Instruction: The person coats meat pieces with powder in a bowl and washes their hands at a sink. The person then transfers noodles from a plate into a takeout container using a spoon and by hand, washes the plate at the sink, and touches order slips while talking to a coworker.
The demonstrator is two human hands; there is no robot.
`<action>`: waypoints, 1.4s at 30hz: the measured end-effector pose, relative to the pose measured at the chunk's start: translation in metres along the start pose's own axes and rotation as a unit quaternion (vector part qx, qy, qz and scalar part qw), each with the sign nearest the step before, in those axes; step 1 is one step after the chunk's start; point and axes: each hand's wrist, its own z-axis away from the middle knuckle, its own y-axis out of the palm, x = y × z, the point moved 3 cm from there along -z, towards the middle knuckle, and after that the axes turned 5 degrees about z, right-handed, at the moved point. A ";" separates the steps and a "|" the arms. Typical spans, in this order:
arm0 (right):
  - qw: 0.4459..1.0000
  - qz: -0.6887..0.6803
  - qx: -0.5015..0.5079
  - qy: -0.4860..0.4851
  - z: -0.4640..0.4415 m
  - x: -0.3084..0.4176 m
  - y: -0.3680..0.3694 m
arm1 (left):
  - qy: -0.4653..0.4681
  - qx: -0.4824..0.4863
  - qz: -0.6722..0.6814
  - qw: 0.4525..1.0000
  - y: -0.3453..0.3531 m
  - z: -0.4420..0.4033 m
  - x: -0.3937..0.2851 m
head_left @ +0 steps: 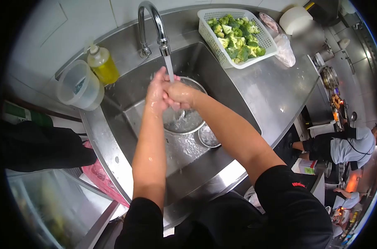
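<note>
We have the bowl [184,133] in the sink [124,97], below our hands and the running tap [155,18]. It is round, with a pale metal rim, and the water inside is clear, rippled and bright with glare; our hands and right forearm hide part of it. A smaller bowl [209,137] sits just beside it, partly behind our forearm, also with shiny water in it.

Our left hand [156,91] and right hand [182,93] meet in the stream [169,68], both wet. Our right fingers curl in against the left hand, but with the overlap we cannot tell whether they clamp on it. Our left fingers point up towards the tap, too blurred for us to tell if they are apart or together.

Left of the sink we see a bottle [103,66] of yellow liquid next to a clear tub [77,85]. On the counter [279,91] to the right, a white basket [220,52] holds cut broccoli [238,37], near a clear bag [284,52]. Our black right sleeve [279,203] bears red lettering, too small to read. Farther right, a box [308,168] shows a green label we cannot read, near a person [354,145] in a grey top
</note>
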 end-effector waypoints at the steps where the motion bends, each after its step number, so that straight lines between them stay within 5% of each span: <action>1: 0.993 0.118 0.005 -0.026 -0.004 -0.004 -0.004 | 0.093 -0.078 -0.035 0.992 0.004 0.001 0.004; 3: 0.993 0.107 -0.036 -0.045 -0.010 -0.002 -0.011 | 0.273 -0.228 -0.105 0.929 0.029 0.011 0.037; 6: 0.989 -0.139 -0.042 -0.004 0.007 0.005 0.010 | 0.193 -0.122 0.036 0.973 0.027 0.006 0.025; 9: 0.977 -0.208 -0.055 -0.003 0.020 0.013 0.022 | 0.085 -0.151 -0.031 0.984 0.039 0.019 0.002; 13: 0.953 -0.300 -0.032 -0.014 -0.002 0.005 -0.010 | 0.174 -0.133 -0.064 0.974 0.014 0.011 0.025; 16: 0.965 -0.260 0.000 -0.017 0.033 -0.029 0.008 | 0.280 -0.106 -0.083 0.951 -0.017 -0.030 0.015; 17: 0.971 -0.240 0.018 -0.016 0.058 -0.029 0.002 | 0.231 -0.176 -0.152 0.945 -0.070 -0.070 0.015; 19: 0.996 -0.070 -0.011 0.057 0.061 -0.083 -0.027 | 0.210 -0.216 -0.028 0.953 -0.062 -0.053 -0.001; 22: 0.927 0.220 -0.245 -0.179 0.056 -0.168 -0.061 | 0.145 -0.056 0.185 0.970 -0.086 -0.043 -0.045; 23: 0.852 0.380 -0.254 -0.255 0.057 -0.183 -0.073 | 0.178 -0.154 0.095 0.967 -0.136 -0.104 -0.074; 24: 0.940 0.289 -0.162 -0.085 0.094 -0.161 -0.089 | 0.224 -0.153 -0.010 0.962 -0.100 -0.099 -0.080; 25: 0.922 0.307 -0.212 -0.101 0.123 -0.147 -0.089 | 0.271 -0.161 -0.111 0.942 -0.061 -0.090 -0.087; 26: 0.850 0.455 -0.169 -0.202 0.124 -0.155 -0.094 | 0.315 -0.092 -0.361 0.873 -0.072 -0.122 -0.099; 27: 0.845 0.452 -0.248 -0.139 0.113 -0.179 -0.099 | 0.395 -0.091 -0.660 0.632 -0.078 -0.147 -0.108; 28: 0.851 0.421 -0.268 -0.164 0.150 -0.153 -0.106 | 0.491 -0.097 -0.759 0.416 -0.079 -0.161 -0.112; 29: 0.894 0.306 -0.309 -0.105 0.196 -0.125 -0.114 | 0.228 -0.201 -0.891 0.337 -0.003 -0.083 -0.076; 30: 0.896 0.295 -0.323 -0.077 0.234 -0.106 -0.121 | 0.254 -0.167 -0.904 0.302 -0.006 -0.082 -0.057; 31: 0.890 0.295 -0.339 -0.077 0.258 -0.104 -0.130 | 0.271 0.079 -0.794 0.539 -0.019 -0.108 -0.041; 32: 0.886 0.293 -0.353 -0.075 0.278 -0.108 -0.137 | 0.371 0.204 -0.748 0.511 -0.019 -0.120 0.001; 33: 0.840 0.306 -0.424 -0.142 0.293 -0.123 -0.141 | 0.201 0.280 -0.703 0.622 0.002 -0.088 0.055; 34: 0.784 0.323 -0.489 -0.204 0.303 -0.148 -0.143 | 0.195 0.292 -0.759 0.548 0.076 0.014 0.121; 36: 0.757 0.356 -0.500 -0.223 0.371 -0.169 -0.154 | 0.179 0.472 -0.734 0.455 0.147 0.109 0.224; 40: 0.855 0.345 -0.365 -0.129 0.592 -0.221 -0.115 | 0.034 0.581 -0.725 0.368 0.255 0.292 0.367; 42: 0.861 0.374 -0.345 -0.015 0.716 -0.266 -0.063 | 0.055 0.616 -0.716 0.322 0.283 0.347 0.419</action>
